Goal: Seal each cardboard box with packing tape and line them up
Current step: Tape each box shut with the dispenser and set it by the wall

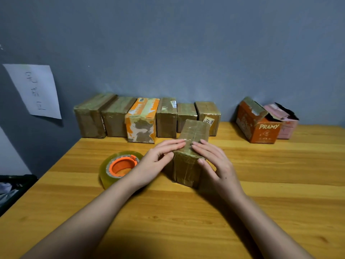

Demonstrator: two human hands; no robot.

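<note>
Your left hand and right hand lie flat, fingers straight, pressing tape on the box (mid-tabletop, near row). Likely light, stiff, tape-slick; hold by side walls.

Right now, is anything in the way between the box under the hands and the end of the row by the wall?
Nothing visible blocks it. The box under the left hand and right hand sits just in front of the row's last box. The table beside that box looks bare up to the orange box.
</note>
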